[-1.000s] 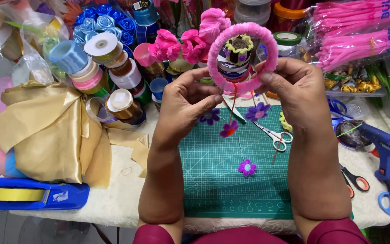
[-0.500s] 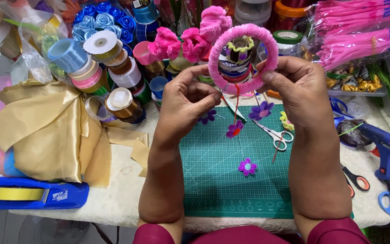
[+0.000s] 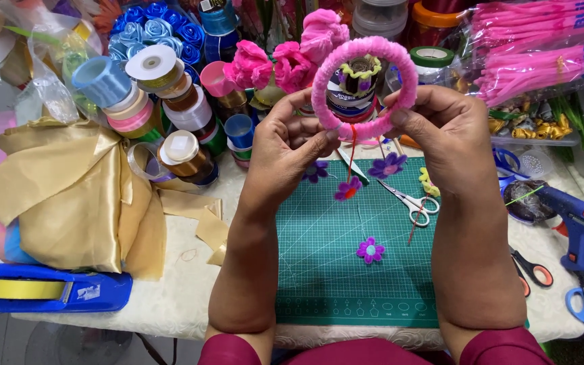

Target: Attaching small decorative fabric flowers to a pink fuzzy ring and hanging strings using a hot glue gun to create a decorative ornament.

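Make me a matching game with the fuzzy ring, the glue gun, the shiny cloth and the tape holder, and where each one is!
1 fuzzy pink ring
2 blue glue gun
3 gold cloth
4 blue tape holder

a far right of the table
b front left corner
c left of the green mat
d held up in both hands

Pairs: 1-d, 2-a, 3-c, 4-b

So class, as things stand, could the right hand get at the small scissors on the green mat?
Probably yes, though not at once: the small scissors lie uncovered just below the right hand, but that hand and the left hand are both holding the fuzzy pink ring.
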